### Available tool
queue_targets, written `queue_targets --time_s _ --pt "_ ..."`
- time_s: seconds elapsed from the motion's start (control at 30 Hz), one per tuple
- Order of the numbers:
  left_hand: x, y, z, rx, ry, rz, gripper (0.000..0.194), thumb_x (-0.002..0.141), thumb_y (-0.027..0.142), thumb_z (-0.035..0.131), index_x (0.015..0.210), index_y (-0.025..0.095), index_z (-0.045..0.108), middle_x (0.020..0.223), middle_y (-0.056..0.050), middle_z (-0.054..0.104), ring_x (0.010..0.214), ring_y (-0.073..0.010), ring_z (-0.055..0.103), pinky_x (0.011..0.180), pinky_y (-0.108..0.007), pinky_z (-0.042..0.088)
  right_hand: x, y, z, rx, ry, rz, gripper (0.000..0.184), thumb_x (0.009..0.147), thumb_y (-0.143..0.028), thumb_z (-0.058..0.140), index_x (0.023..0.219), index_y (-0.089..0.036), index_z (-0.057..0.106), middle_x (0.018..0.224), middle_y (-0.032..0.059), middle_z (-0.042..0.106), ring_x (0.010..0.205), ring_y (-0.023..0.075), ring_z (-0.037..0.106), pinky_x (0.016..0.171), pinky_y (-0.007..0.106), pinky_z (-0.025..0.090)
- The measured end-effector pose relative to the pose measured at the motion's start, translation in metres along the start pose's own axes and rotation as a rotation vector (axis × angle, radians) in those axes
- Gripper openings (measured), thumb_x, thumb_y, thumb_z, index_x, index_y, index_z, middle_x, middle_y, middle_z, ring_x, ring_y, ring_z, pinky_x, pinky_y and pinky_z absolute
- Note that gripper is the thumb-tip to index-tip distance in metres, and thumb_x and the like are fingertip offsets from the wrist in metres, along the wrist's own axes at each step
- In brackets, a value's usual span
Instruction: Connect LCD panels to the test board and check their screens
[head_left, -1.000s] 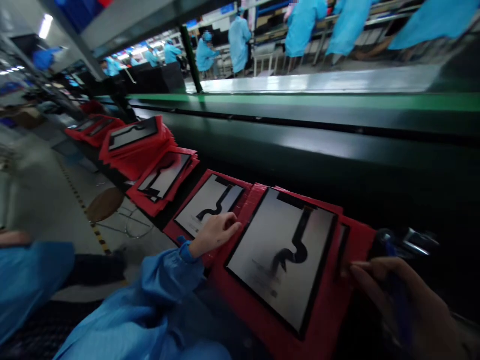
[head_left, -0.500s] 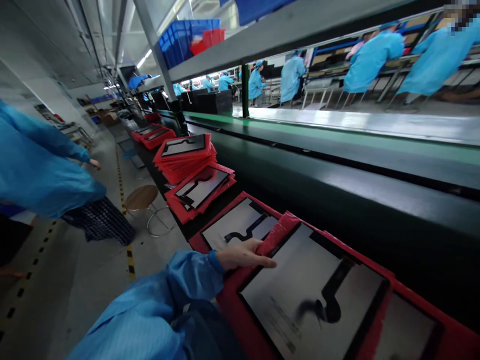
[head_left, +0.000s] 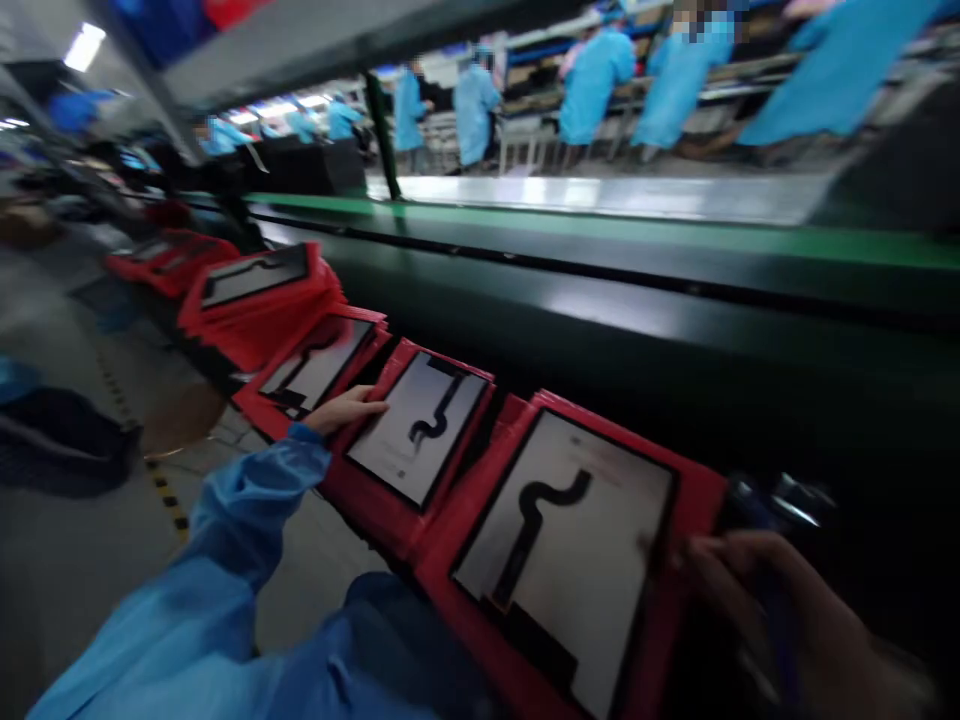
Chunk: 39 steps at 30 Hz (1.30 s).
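Note:
My left hand holds the left edge of a red plastic sleeve, thumb on top and fingers out of sight beneath. On that sleeve lies a flat display panel, pale grey with a dark border and a curved black ribbon cable. Closer to me, a second panel rests on more red sleeves, its cable curving the other way. My right hand, blurred, is closed by this panel's right edge. A slim blue pen-like thing shows in it; whether its fingertips touch the sleeve I cannot tell.
Further left along the bench stand more stacks of red sleeves with panels on top. A dark green conveyor runs behind them. A round stool stands on the floor at left. Several people in blue coats work beyond.
The view has swung right. My left hand has moved the panel in its red sleeve leftward, off the nearer pile, uncovering another panel. My right hand has come into view.

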<state>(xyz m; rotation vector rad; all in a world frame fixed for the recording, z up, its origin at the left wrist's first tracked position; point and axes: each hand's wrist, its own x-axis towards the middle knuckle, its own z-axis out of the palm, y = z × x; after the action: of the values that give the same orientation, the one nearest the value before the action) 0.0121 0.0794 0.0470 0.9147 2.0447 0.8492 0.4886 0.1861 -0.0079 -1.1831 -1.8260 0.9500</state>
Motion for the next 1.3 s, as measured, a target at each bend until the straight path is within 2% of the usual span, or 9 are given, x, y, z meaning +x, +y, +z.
queue_targets --time_s 0.1,0.2,0.33,0.43,0.57,0.63,0.8,1.07,1.3 --pt "-0.008 0.014 0.006 0.221 -0.003 0.084 0.039 0.074 0.049 0.071 0.088 0.014 0.065 0.096 -0.012 0.069 0.103 -0.031 0.061 0.089 -0.035 0.046 0.002 -0.024 -0.003 0.098 -0.012 0.037 0.036 0.078 -0.053 0.078 0.078 -0.028 0.052 0.086 0.0082 0.074 0.079 0.0303 0.074 0.073 0.046 0.058" --pt "-0.049 0.045 0.022 0.818 0.494 0.243 0.045 0.095 0.047 0.045 0.118 0.012 0.061 0.115 -0.021 0.064 0.096 -0.0347 0.065 0.073 -0.038 0.046 -0.014 -0.055 -0.004 0.029 0.276 -0.031 0.034 0.078 -0.047 0.08 0.091 -0.029 0.054 0.111 0.0119 0.073 0.108 0.0351 0.07 0.096 0.055 0.051" --pt "-0.096 0.092 0.068 0.786 0.154 0.597 0.038 0.1 0.046 0.041 0.12 0.021 0.062 0.117 -0.01 0.065 0.081 -0.0231 0.067 0.064 -0.032 0.045 -0.048 -0.104 0.007 0.147 0.653 -0.053 0.031 0.095 -0.057 0.052 0.09 -0.028 0.063 0.075 0.0073 0.069 0.067 0.0272 0.068 0.063 0.043 0.052" --pt "-0.084 0.115 0.119 0.72 -0.162 0.783 0.034 0.102 0.039 0.041 0.121 0.02 0.061 0.117 -0.008 0.064 0.081 -0.0195 0.066 0.068 -0.03 0.047 -0.063 -0.127 0.025 0.266 0.44 0.0 0.035 0.095 -0.06 0.051 0.108 -0.029 0.062 0.085 0.0059 0.071 0.066 0.0232 0.065 0.055 0.036 0.048" --pt "-0.044 0.116 0.182 0.67 -0.158 0.805 0.029 0.099 0.029 0.048 0.122 0.014 0.058 0.123 -0.013 0.059 0.091 -0.0221 0.065 0.072 -0.03 0.048 -0.074 -0.127 0.061 0.247 0.121 0.175 0.011 0.09 -0.036 0.066 0.092 -0.026 0.062 0.077 0.0004 0.066 0.057 0.0137 0.057 0.051 0.025 0.044" --pt "-0.032 0.111 0.198 0.643 -0.131 0.816 0.027 0.099 0.028 0.05 0.119 0.014 0.059 0.123 -0.013 0.059 0.093 -0.0225 0.065 0.073 -0.03 0.047 -0.079 -0.12 0.078 0.238 0.066 0.229 0.023 0.087 -0.034 0.069 0.073 -0.023 0.053 0.059 -0.0047 0.052 0.048 0.0102 0.046 0.044 0.022 0.034" --pt "-0.03 0.102 0.201 0.529 -0.205 0.857 0.024 0.1 0.033 0.048 0.103 0.015 0.063 0.112 -0.011 0.061 0.091 -0.0228 0.065 0.075 -0.032 0.045 -0.084 -0.107 0.101 0.152 -0.005 0.229 0.039 0.092 -0.029 0.056 0.061 -0.023 0.033 0.052 -0.0074 0.03 0.046 0.0079 0.031 0.045 0.023 0.026" --pt "-0.034 0.102 0.198 0.449 -0.3 0.869 0.028 0.099 0.031 0.043 0.087 0.017 0.065 0.098 -0.007 0.063 0.086 -0.0214 0.065 0.076 -0.034 0.045 -0.083 -0.108 0.103 -0.01 -0.082 0.144 0.036 0.09 -0.024 0.052 0.062 -0.023 0.031 0.054 -0.0063 0.034 0.047 0.0081 0.034 0.051 0.024 0.031" --pt "-0.032 0.101 0.2 0.474 -0.243 0.899 0.032 0.1 0.03 0.041 0.12 0.018 0.062 0.117 -0.009 0.064 0.09 -0.0217 0.067 0.075 -0.031 0.044 -0.09 -0.105 0.102 0.161 0.088 0.19 0.038 0.092 -0.027 0.057 0.063 -0.023 0.033 0.054 -0.0067 0.033 0.045 0.0087 0.033 0.045 0.024 0.03"
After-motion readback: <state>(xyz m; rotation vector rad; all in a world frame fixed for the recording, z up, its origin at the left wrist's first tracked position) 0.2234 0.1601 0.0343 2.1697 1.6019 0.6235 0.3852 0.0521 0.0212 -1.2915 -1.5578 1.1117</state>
